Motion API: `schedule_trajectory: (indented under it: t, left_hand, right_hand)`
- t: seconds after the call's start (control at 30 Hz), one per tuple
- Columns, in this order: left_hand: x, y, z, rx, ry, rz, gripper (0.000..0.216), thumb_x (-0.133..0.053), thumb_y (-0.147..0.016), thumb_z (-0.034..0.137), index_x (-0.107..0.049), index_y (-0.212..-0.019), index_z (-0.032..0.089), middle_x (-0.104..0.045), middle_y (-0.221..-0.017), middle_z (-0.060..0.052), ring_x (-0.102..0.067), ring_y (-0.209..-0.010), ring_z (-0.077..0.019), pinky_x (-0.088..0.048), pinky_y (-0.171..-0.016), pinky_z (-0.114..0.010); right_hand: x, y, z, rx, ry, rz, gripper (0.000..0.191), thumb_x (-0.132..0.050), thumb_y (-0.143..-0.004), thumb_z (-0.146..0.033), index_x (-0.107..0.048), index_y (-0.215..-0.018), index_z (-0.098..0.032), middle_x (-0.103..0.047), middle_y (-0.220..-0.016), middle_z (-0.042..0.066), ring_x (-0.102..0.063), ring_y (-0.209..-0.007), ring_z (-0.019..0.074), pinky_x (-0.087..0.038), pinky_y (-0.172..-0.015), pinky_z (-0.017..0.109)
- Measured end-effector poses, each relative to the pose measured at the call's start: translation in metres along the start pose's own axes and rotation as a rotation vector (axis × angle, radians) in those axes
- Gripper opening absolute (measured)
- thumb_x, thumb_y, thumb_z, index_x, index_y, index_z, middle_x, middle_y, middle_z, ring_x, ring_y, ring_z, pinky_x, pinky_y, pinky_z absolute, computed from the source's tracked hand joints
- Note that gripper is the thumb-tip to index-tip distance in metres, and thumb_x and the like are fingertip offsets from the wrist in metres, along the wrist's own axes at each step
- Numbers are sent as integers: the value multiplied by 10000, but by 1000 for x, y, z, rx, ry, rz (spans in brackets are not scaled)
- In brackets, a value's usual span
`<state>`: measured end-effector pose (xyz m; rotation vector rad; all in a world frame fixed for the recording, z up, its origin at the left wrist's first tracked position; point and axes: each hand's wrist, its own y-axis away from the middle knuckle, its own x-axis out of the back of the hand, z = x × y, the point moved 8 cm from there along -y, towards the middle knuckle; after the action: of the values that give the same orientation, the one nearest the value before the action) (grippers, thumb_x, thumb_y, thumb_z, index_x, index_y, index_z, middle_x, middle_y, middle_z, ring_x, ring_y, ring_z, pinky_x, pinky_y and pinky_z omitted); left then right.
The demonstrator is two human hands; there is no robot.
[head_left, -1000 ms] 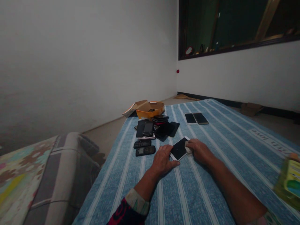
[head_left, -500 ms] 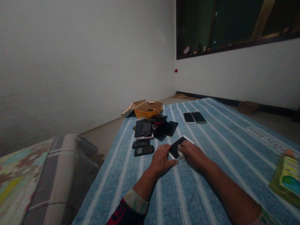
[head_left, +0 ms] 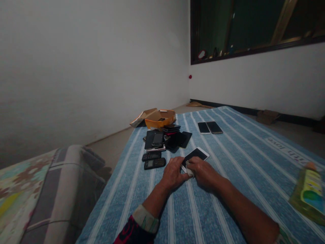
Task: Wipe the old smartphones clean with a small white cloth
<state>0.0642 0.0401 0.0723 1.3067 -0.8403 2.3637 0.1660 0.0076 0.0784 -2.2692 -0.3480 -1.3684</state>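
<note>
A white-framed smartphone (head_left: 196, 154) lies screen up on the blue striped cloth (head_left: 177, 206). My left hand (head_left: 174, 173) grips its near left edge, thumb along the bottom and fingers on the side. Pressed onto the lower end of the screen is a crumpled whitish cloth (head_left: 190, 172), bunched under the closed fingers of my right hand (head_left: 203, 172). Just left of my left hand lie two black keypad phones (head_left: 154, 163). Beyond them is a pile of dark phones (head_left: 175, 140), several overlapping one another.
An open orange-edged cardboard box (head_left: 159, 122) stands behind the pile. Two smartphones (head_left: 210, 127) lie side by side at the back right. A bottle of yellow-green liquid (head_left: 308, 196) is at the right edge. At left sits a bundle with a patterned cover (head_left: 22, 189).
My right hand has slid the crumpled cloth down and left across the screen to its lower end, uncovering more of the upper screen. My left hand keeps its hold on the phone.
</note>
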Motion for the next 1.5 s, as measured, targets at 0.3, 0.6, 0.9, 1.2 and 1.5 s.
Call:
schedule_trajectory:
  t: [0.3, 0.6, 0.9, 1.2, 1.5]
  left_hand:
    - [-2, 0, -2, -6, 3, 6, 470, -790, -714, 366, -631, -1111, 170, -679, -1078, -99, -616, -1006, -291, -485, -898, -409]
    - [0, -1, -3, 17, 9, -36, 607, -841, -651, 419, -623, -1168, 188, -674, -1106, -87, -609, -1025, -305, -485, -901, -427]
    - [1, -1, -2, 23, 13, -36, 587, -837, -666, 370, -618, -1178, 184, -674, -1132, -94, -604, -1051, -307, -480, -925, -431]
    - [2, -2, -2, 19, 6, -35, 616, -847, -646, 391, -625, -1183, 186, -681, -1124, -92, -610, -1043, -308, -489, -908, -430]
    - [2, -2, -2, 42, 9, -35, 557, -811, -690, 367, -616, -1179, 185, -678, -1135, -93, -605, -1045, -304, -475, -928, -435]
  right_hand:
    - [2, -2, -10, 136, -114, 119, 295, -513, -755, 2, -684, -945, -145, -643, -1112, 114, -556, -1071, 222, -431, -957, 353]
    - [11, 1, 37, -224, 199, 51, 252, -504, -871, -64, -702, -999, -152, -662, -1089, 117, -565, -1064, 246, -392, -878, 350]
    - [-4, -6, 6, -97, 187, 49, 156, -565, -892, -149, -703, -963, -160, -665, -1066, 109, -556, -1043, 241, -374, -876, 349]
    - [21, 3, 55, -351, 207, 156, 297, -447, -910, -69, -709, -1024, -148, -666, -1109, 131, -564, -1093, 246, -368, -918, 353]
    - [-7, -8, 3, -65, 126, 70, 173, -554, -903, -143, -711, -970, -166, -674, -1059, 94, -566, -1028, 227, -380, -887, 333]
